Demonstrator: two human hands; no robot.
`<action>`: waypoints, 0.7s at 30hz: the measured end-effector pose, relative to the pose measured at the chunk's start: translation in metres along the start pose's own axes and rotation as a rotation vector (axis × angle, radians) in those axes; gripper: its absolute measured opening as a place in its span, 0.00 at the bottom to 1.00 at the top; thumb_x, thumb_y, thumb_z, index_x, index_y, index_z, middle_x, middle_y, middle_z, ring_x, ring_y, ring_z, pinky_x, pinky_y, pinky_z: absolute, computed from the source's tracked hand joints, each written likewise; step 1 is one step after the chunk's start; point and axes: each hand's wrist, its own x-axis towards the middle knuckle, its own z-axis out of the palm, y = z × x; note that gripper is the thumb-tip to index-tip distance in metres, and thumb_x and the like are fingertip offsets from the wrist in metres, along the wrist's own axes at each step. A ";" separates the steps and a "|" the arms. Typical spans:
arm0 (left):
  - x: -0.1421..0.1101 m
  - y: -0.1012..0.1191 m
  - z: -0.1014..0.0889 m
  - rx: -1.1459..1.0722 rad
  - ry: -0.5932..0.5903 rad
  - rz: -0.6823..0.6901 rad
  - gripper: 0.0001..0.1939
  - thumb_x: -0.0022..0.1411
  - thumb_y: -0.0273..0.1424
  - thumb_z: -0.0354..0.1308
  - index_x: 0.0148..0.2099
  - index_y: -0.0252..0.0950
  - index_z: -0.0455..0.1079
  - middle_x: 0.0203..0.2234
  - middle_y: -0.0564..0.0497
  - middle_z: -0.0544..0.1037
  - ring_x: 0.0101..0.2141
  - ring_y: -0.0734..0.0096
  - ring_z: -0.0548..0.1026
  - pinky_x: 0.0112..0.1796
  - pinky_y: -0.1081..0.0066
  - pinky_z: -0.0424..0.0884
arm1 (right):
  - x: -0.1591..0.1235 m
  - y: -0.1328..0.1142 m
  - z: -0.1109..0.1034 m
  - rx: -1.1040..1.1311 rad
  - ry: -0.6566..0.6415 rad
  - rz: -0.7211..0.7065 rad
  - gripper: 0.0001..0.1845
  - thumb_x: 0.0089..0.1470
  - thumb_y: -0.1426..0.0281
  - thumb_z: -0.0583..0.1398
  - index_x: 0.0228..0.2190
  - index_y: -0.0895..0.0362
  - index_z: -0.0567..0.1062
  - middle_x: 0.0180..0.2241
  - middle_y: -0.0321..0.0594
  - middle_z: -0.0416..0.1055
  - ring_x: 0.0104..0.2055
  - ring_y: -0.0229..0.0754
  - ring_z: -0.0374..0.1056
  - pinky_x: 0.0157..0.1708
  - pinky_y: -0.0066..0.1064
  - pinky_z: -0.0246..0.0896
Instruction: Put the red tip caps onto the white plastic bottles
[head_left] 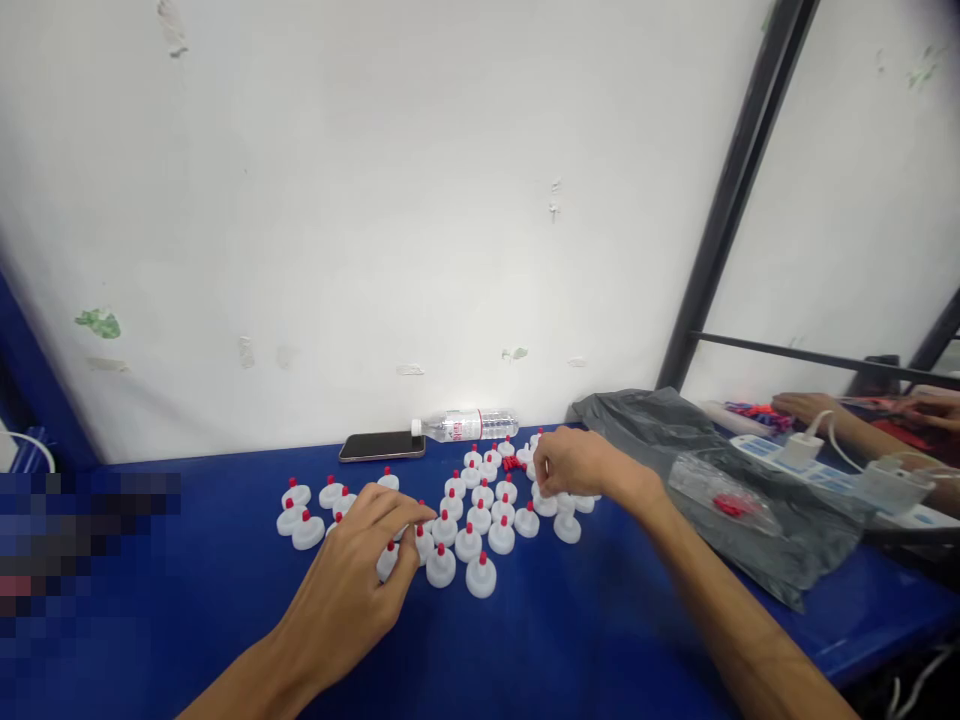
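My left hand (364, 560) is over the near left part of a group of white plastic nozzle caps. Its thumb and forefinger close around the red tip of one white cap (423, 548). Farther right, my right hand (576, 462) points its pinched fingers down at white caps; whatever is between the fingertips is hidden. Many caps stand upright with small red tips, such as this front cap (481, 577). On the right side, a white cap (568, 528) shows no red tip. Loose red tips (513, 463) lie in a small pile left of my right hand.
Behind the caps, a phone (382, 446) and a clear plastic bottle (469, 425) lie by the wall. A grey plastic bag (637, 420) covers the right, with a clear bag (724, 495) of red pieces on it. Beyond are a power strip (832, 478) and another person's hands (817, 408).
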 end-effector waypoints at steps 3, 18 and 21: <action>-0.001 0.001 0.000 0.019 0.002 -0.016 0.13 0.69 0.28 0.49 0.50 0.42 0.72 0.42 0.50 0.80 0.45 0.61 0.74 0.44 0.62 0.73 | -0.002 -0.005 -0.007 0.133 0.176 -0.081 0.06 0.54 0.66 0.65 0.30 0.53 0.83 0.34 0.39 0.81 0.34 0.41 0.73 0.29 0.28 0.58; 0.004 0.004 -0.005 -0.043 0.073 -0.005 0.09 0.70 0.33 0.55 0.48 0.42 0.75 0.40 0.50 0.82 0.41 0.63 0.79 0.46 0.63 0.76 | 0.004 -0.049 0.021 0.901 0.138 -0.616 0.18 0.55 0.55 0.66 0.34 0.58 0.84 0.25 0.37 0.78 0.23 0.34 0.68 0.24 0.24 0.60; 0.001 0.006 -0.006 -0.015 0.045 -0.085 0.15 0.68 0.38 0.57 0.55 0.43 0.73 0.47 0.48 0.81 0.44 0.59 0.79 0.47 0.60 0.77 | 0.006 -0.048 0.021 0.926 0.164 -0.562 0.18 0.54 0.55 0.66 0.33 0.58 0.84 0.25 0.38 0.78 0.22 0.35 0.69 0.23 0.24 0.60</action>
